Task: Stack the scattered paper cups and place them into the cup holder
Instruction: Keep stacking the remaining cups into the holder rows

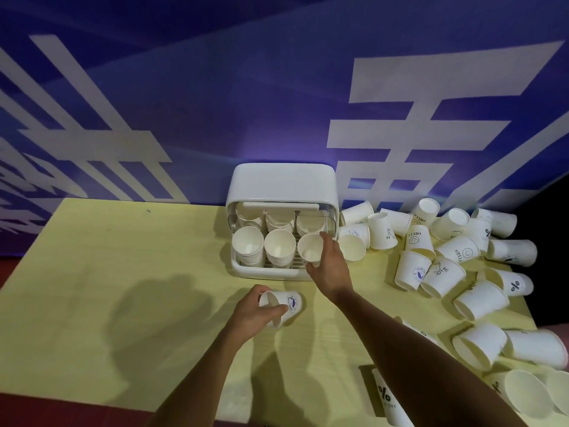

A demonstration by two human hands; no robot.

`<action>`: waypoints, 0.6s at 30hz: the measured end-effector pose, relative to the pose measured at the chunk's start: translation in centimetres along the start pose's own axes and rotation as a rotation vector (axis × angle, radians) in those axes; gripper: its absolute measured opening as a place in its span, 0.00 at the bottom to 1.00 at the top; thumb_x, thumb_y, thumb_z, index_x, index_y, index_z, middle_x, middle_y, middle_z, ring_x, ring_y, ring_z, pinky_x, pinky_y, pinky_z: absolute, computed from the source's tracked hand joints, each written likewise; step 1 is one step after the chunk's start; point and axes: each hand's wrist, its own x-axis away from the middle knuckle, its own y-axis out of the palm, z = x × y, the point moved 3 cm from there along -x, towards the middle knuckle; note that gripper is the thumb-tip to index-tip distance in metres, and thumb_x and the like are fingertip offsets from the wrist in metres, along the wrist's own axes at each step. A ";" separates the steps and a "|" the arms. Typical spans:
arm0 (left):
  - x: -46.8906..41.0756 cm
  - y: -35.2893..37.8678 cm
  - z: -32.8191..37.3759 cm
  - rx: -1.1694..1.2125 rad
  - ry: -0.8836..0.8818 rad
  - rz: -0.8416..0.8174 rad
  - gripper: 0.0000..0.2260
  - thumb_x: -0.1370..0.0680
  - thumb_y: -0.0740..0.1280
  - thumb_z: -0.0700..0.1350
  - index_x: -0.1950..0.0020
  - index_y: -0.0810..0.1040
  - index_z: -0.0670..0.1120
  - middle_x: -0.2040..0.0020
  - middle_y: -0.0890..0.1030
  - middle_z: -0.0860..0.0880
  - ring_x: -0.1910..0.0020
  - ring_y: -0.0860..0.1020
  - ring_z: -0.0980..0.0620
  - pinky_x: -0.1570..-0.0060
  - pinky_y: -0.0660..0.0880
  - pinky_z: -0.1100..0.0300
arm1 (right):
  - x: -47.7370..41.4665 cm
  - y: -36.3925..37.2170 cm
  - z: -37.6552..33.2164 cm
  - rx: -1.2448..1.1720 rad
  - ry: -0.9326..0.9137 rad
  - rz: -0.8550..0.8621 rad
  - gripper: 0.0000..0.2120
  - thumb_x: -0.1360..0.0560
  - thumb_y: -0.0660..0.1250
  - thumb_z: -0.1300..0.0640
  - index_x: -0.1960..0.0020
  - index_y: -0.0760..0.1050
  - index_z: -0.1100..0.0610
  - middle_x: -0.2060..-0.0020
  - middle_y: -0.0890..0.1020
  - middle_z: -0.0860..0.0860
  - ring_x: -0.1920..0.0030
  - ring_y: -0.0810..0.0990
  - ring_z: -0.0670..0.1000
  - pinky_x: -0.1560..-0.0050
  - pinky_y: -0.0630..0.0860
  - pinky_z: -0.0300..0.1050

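A white cup holder [281,186] with its lid raised stands at the back of the yellow table [107,288]; stacks of white paper cups [248,246] fill its two rows. My right hand [331,263] grips a white cup [309,247] at the holder's front right slot, thumb below and fingers over the rim. My left hand [257,309] holds a printed paper cup [284,305] on its side just above the table, in front of the holder.
Several loose paper cups [446,260] lie scattered over the right part of the table, some upright, most tipped. More cups [523,392] crowd the near right corner. A blue wall with large white characters [400,118] rises right behind the table.
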 end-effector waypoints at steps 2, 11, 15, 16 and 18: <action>0.0 -0.3 -0.2 0.011 -0.004 0.004 0.22 0.34 0.77 0.53 0.43 0.75 0.54 0.48 0.82 0.53 0.50 0.82 0.54 0.54 0.78 0.59 | -0.1 0.1 0.1 0.036 0.007 -0.017 0.37 0.30 0.75 0.59 0.26 0.61 0.58 0.36 0.73 0.56 0.37 0.74 0.57 0.40 0.75 0.49; -0.3 0.4 1.1 0.022 0.000 0.025 0.24 0.33 0.77 0.55 0.40 0.75 0.52 0.45 0.81 0.53 0.48 0.80 0.54 0.51 0.77 0.59 | 0.5 -1.2 0.9 0.065 -0.020 -0.065 0.35 0.28 0.74 0.54 0.26 0.64 0.57 0.34 0.73 0.54 0.35 0.73 0.55 0.39 0.75 0.48; -0.2 1.2 2.4 0.049 -0.014 0.048 0.25 0.32 0.76 0.56 0.39 0.75 0.51 0.44 0.81 0.53 0.47 0.80 0.54 0.47 0.77 0.56 | 1.6 -2.4 1.0 0.058 -0.105 -0.095 0.32 0.28 0.73 0.52 0.27 0.67 0.57 0.31 0.72 0.52 0.33 0.72 0.52 0.37 0.73 0.45; -0.2 1.3 2.7 0.057 -0.024 0.046 0.26 0.34 0.75 0.58 0.39 0.75 0.52 0.45 0.82 0.53 0.46 0.80 0.54 0.46 0.78 0.55 | 1.9 -2.6 0.9 0.048 -0.121 -0.107 0.32 0.28 0.74 0.51 0.28 0.68 0.57 0.31 0.72 0.51 0.34 0.72 0.52 0.37 0.73 0.45; -0.1 1.6 3.2 0.062 -0.032 0.040 0.29 0.38 0.74 0.62 0.40 0.76 0.54 0.45 0.82 0.54 0.46 0.80 0.54 0.44 0.78 0.53 | 2.3 -3.1 0.9 0.018 -0.133 -0.141 0.33 0.30 0.75 0.50 0.29 0.70 0.56 0.32 0.73 0.50 0.35 0.73 0.51 0.38 0.72 0.41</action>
